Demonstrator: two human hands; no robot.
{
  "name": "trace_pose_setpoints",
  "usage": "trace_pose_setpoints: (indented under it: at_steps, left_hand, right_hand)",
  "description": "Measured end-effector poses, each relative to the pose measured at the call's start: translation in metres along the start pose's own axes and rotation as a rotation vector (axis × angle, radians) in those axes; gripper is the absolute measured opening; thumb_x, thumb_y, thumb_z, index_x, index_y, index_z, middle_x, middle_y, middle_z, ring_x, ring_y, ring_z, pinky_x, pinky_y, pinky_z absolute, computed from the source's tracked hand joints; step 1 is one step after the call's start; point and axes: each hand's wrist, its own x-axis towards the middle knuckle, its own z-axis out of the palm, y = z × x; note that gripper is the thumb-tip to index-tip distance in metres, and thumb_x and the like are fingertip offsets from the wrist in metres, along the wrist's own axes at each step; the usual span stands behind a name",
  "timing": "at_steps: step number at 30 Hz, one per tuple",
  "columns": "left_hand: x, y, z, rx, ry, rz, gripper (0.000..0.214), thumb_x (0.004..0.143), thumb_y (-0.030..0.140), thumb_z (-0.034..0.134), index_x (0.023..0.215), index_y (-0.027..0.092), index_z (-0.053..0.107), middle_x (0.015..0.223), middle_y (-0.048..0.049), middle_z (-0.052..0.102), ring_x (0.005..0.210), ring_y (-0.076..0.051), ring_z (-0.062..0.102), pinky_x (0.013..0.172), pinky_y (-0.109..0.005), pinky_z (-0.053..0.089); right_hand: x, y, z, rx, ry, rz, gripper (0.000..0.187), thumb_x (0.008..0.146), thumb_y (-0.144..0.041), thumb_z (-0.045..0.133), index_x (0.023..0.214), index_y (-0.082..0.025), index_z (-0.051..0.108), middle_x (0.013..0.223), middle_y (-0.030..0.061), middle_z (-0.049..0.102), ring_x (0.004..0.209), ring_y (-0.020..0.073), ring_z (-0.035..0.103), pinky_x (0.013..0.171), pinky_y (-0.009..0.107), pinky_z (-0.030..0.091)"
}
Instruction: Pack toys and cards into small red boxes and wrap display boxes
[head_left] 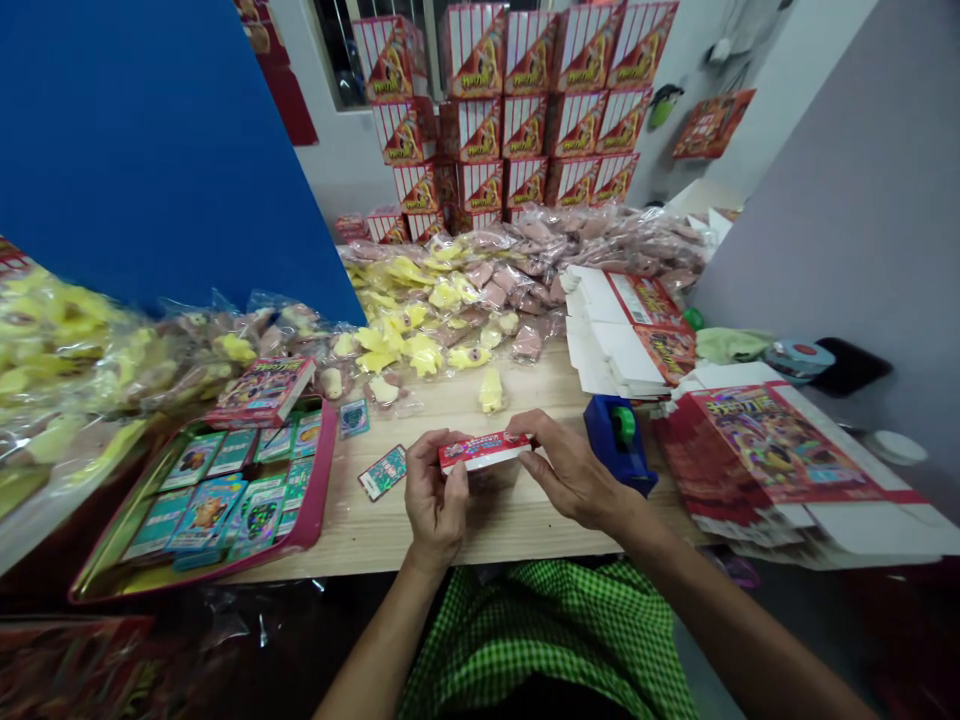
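Observation:
A small red and white printed carton (486, 451) is held level above the front of the wooden table, its narrow side facing me. My left hand (436, 500) is closed round its left end, thumb on the near side. At the right end, the fingers and thumb of my right hand (564, 470) pinch the carton. What lies inside the carton is hidden. A teal card (383, 472) rests on the table just left of my left hand, and a second card (355, 418) lies farther back. Beyond the carton is a yellow bagged toy (490, 390).
At the left, a pink-rimmed tin (319, 490) holds several cards, with a red box (262, 390) on its back edge. A blue tape dispenser (621, 450) stands right. Flattened cartons (795, 450) are stacked beyond it. Bagged toys (517, 290) and stacked boxes (525, 120) fill the back.

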Motion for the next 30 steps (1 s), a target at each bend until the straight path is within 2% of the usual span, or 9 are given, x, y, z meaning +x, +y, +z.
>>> trace_pose_setpoints:
  at_steps: [3,6,9,15,18,21,24,28,30]
  left_hand:
    - [0.002,0.0,-0.003,0.048,-0.012,0.009,0.034,0.099,0.024,0.057,0.133,0.023,0.055,0.107,-0.007,0.07,0.095,-0.018,0.07,0.084,-0.032,0.056]
    - [0.01,0.004,-0.012,0.148,-0.121,0.094,0.023,0.099,0.02,0.054,0.118,0.021,0.067,0.103,-0.0078,0.071,0.096,-0.019,0.068,0.085,-0.034,0.055]
    - [0.022,0.007,-0.025,0.205,-0.287,0.2,0.023,0.097,0.015,0.053,0.108,0.021,0.072,0.106,-0.0087,0.071,0.097,-0.02,0.067,0.082,-0.033,0.055]
    - [0.041,0.011,-0.045,0.394,-0.529,0.429,0.029,0.093,0.019,0.065,0.121,0.021,0.067,0.12,-0.0141,0.07,0.105,-0.023,0.07,0.084,-0.036,0.059]
    - [0.045,0.012,-0.045,0.529,-0.559,0.553,0.035,0.088,0.013,0.072,0.121,0.021,0.065,0.12,-0.0141,0.071,0.105,-0.022,0.071,0.084,-0.034,0.06]
    - [0.044,0.014,-0.04,0.585,-0.537,0.577,0.032,0.087,0.006,0.07,0.116,0.019,0.067,0.115,-0.0121,0.073,0.099,-0.02,0.072,0.083,-0.032,0.06]
    - [0.039,0.015,-0.029,0.583,-0.464,0.559,0.029,0.085,0.005,0.072,0.11,0.019,0.07,0.111,-0.0099,0.073,0.093,-0.019,0.072,0.081,-0.03,0.06]
    - [0.033,0.013,-0.01,0.574,-0.317,0.511,0.029,0.083,0.006,0.074,0.108,0.022,0.073,0.107,-0.0059,0.075,0.088,-0.019,0.072,0.079,-0.03,0.061]
    - [0.03,0.01,0.0,0.563,-0.305,0.5,0.031,0.084,0.007,0.073,0.11,0.023,0.074,0.107,-0.0052,0.075,0.087,-0.019,0.072,0.079,-0.031,0.06]
  right_hand:
    - [0.003,-0.002,0.001,-0.01,-0.011,0.066,0.019,0.101,-0.016,0.044,0.119,-0.021,0.046,0.098,0.0058,0.06,0.084,0.0189,0.06,0.076,0.033,0.053]
    - [0.007,-0.003,0.0,-0.042,-0.028,-0.002,0.011,0.101,-0.013,0.042,0.106,-0.021,0.047,0.094,0.0052,0.058,0.084,0.0191,0.06,0.075,0.033,0.053]
    - [0.007,-0.002,-0.005,-0.112,-0.075,-0.096,0.012,0.101,-0.012,0.039,0.1,-0.02,0.048,0.1,0.01,0.06,0.089,0.0207,0.06,0.076,0.034,0.056]
    - [0.001,0.011,-0.01,-0.31,-0.162,-0.282,0.021,0.095,-0.009,0.04,0.113,-0.014,0.051,0.113,0.0193,0.061,0.099,0.0251,0.061,0.074,0.037,0.06]
    - [0.002,0.014,-0.004,-0.35,-0.158,-0.309,0.023,0.091,-0.004,0.038,0.105,-0.015,0.054,0.112,0.0192,0.062,0.092,0.024,0.062,0.069,0.035,0.059]
    - [0.003,0.01,-0.005,-0.298,-0.135,-0.258,0.022,0.093,-0.005,0.038,0.103,-0.015,0.055,0.113,0.0188,0.063,0.095,0.0238,0.063,0.075,0.036,0.059]
    - [-0.008,0.004,-0.025,-0.25,0.01,-0.01,0.02,0.096,-0.008,0.041,0.105,-0.017,0.056,0.12,0.0168,0.062,0.113,0.0245,0.061,0.091,0.039,0.057]
    - [-0.051,0.005,-0.062,-0.301,0.358,0.726,0.015,0.087,-0.011,0.05,0.092,-0.019,0.062,0.107,0.0124,0.065,0.104,0.0254,0.063,0.096,0.042,0.052]
    - [-0.075,0.009,-0.07,-0.24,0.396,1.038,0.011,0.082,-0.013,0.055,0.077,-0.02,0.061,0.086,0.0083,0.067,0.087,0.0233,0.066,0.085,0.037,0.055]
